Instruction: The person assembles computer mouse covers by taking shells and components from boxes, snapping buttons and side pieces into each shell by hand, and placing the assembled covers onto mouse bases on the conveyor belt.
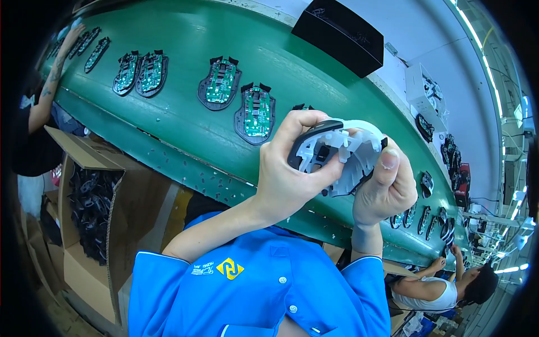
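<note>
Both my hands hold a computer mouse's upper shell [359, 149] above the green work surface, its hollow inside turned toward me. The shell is white and translucent inside, with black side parts. My left hand [283, 174] is closed on its left side, thumb pressed inside the hollow. My right hand [387, 191] grips the right edge between thumb and fingers. Just left of my hands lies a black mouse base [257, 115] with a green circuit board, and another such base [220, 84] sits beyond it. Behind my left hand, one more dark part is mostly hidden.
The long green work surface [179, 33] runs across, with more mouse bases [151, 73] to the left. A black box [339, 36] stands at the far edge. A cardboard carton [115, 224] of black parts is at lower left. Co-workers' arms [48, 92] reach in at left and right.
</note>
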The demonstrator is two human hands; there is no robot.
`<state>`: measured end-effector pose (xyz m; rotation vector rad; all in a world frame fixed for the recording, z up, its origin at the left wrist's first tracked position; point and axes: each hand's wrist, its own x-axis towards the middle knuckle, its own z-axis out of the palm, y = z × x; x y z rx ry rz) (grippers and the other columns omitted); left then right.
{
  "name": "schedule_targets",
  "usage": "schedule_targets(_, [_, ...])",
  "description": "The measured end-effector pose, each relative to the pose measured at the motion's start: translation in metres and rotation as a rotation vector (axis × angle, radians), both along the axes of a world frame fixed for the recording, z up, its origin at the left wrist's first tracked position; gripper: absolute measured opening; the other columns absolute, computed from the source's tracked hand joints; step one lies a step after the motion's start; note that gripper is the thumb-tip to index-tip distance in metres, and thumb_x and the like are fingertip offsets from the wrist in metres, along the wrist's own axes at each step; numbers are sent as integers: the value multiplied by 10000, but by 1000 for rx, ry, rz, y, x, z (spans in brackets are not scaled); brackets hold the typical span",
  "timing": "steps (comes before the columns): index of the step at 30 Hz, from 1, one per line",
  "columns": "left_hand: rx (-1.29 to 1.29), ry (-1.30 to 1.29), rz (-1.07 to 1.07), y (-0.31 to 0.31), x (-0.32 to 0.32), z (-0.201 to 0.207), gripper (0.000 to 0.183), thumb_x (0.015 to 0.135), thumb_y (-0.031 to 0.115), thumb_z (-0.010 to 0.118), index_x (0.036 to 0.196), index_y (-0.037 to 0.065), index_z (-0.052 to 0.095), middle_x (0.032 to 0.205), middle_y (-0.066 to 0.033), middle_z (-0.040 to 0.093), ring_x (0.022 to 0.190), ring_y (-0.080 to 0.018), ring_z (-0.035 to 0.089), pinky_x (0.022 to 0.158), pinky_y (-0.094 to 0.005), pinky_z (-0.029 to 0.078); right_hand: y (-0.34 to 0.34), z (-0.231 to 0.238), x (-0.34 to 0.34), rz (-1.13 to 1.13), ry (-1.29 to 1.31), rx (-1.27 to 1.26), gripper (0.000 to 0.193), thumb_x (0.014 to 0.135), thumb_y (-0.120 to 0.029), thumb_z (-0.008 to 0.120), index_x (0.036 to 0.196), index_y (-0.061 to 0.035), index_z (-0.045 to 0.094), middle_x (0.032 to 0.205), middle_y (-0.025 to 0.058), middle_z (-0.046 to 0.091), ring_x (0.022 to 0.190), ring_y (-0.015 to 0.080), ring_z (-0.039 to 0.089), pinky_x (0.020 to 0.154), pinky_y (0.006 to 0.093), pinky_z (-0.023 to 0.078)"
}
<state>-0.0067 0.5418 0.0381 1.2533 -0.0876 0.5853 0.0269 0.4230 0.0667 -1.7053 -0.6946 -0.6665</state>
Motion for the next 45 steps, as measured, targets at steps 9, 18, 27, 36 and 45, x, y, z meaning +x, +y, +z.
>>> schedule_targets(9, [-19, 80, -17, 7, 0, 0, 453, 716, 24, 719, 1101, 32, 481, 949, -49, 614, 865, -92, 588, 751, -239, 489, -3, 13, 2, 208, 266, -87, 330, 814, -149, 679, 1070, 50, 618, 919, 111, 651, 746, 124, 611, 621, 220, 505])
schedule_targets(18, [10, -33, 33, 3, -3, 0, 418, 705, 22, 722, 1064, 40, 508, 905, -60, 637, 846, -90, 616, 724, -236, 501, -9, 14, 3, 248, 238, -148, 326, 865, -232, 593, 968, 75, 633, 789, 114, 611, 682, 126, 569, 553, 211, 444])
schedule_targets(27, [58, -129, 62, 14, -2, 10, 416, 699, -8, 699, 1062, 32, 500, 873, -58, 639, 812, -92, 625, 700, -219, 502, -6, 14, -5, 224, 245, -24, 361, 928, -247, 501, 923, 85, 644, 854, 169, 647, 707, 190, 600, 627, 271, 468])
schedule_targets(36, [46, -105, 56, 10, -3, 2, 412, 682, -22, 698, 1048, 31, 516, 899, -48, 637, 817, -87, 631, 702, -229, 511, -11, 11, -6, 182, 254, -181, 576, 940, -428, 438, 1030, 130, 552, 929, 134, 618, 824, 164, 584, 750, 263, 453])
schedule_targets(45, [122, -77, -74, 12, -6, 1, 486, 711, -65, 692, 1109, 19, 427, 1027, -83, 529, 937, -127, 561, 803, -250, 473, -7, 8, -9, 116, 227, -146, 586, 944, -455, 422, 981, 113, 562, 906, 118, 615, 795, 139, 575, 696, 225, 438])
